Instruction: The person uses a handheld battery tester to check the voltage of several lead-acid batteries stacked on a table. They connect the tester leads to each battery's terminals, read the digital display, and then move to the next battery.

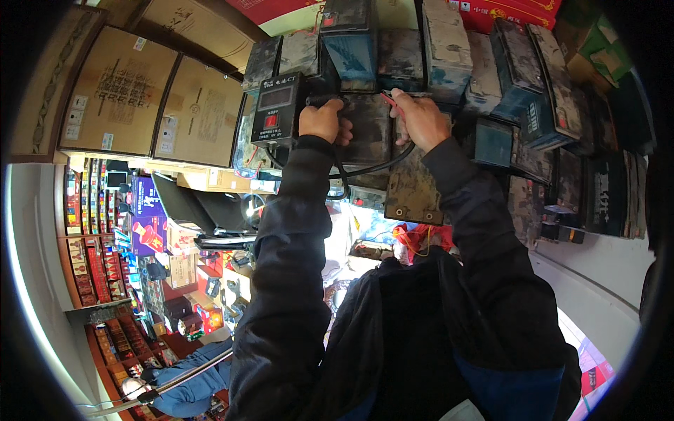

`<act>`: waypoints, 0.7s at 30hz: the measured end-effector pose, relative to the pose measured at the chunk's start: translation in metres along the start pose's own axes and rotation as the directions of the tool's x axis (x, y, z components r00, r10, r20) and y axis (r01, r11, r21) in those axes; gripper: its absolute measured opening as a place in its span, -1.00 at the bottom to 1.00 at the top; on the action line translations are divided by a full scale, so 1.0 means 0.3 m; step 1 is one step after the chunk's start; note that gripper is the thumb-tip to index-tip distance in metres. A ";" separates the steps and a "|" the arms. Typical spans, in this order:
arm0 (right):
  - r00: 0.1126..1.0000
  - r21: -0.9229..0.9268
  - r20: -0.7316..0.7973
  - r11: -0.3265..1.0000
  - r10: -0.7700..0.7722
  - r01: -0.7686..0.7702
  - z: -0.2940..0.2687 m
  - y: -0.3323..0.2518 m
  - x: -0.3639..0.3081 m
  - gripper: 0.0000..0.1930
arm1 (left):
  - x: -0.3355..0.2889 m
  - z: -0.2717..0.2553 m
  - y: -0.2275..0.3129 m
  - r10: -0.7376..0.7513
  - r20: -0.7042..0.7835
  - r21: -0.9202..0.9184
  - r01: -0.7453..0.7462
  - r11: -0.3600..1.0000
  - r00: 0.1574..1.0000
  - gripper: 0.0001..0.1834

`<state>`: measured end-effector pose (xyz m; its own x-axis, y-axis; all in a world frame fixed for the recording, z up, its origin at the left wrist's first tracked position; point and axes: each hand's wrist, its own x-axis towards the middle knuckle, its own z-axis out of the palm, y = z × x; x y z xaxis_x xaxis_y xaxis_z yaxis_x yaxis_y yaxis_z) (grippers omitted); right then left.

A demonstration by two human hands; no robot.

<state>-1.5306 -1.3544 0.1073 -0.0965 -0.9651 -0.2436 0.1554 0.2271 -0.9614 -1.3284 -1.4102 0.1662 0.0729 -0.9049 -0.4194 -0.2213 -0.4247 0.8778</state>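
Note:
A black battery tester (pixel 277 109) with a small screen and a red switch stands upright just left of my left hand (pixel 321 123). The fingers of that hand are closed round a black clamp (pixel 324 100), mostly hidden in the fist. My right hand (pixel 420 121) pinches a red clamp (pixel 390 102) above the far end of a dusty dark battery (pixel 366 130). Whether either clamp touches a terminal, I cannot tell. A thick black cable (pixel 375 167) loops below both hands. Under my right wrist lies another dusty battery (pixel 414 189) with two round terminals.
Several worn batteries are stacked beyond my hands and at right, among them a tall blue-sided one (pixel 349 52). Large cardboard boxes (pixel 119 91) stand at left. Shelves of packages (pixel 95 266) line the lower left, where a person in blue (pixel 186 382) is partly visible.

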 end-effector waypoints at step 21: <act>1.000 0.045 -0.012 0.999 0.029 -0.029 0.005 -0.009 0.008 -0.41 | 0.000 -0.005 -0.010 0.018 0.061 -0.032 -0.016 0.999 0.998 -0.64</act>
<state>-1.5299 -1.3575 0.1095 -0.1035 -0.9565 -0.2729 0.2017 0.2485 -0.9474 -1.3262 -1.4091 0.1639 0.0093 -0.9088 -0.4171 -0.1915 -0.4110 0.8913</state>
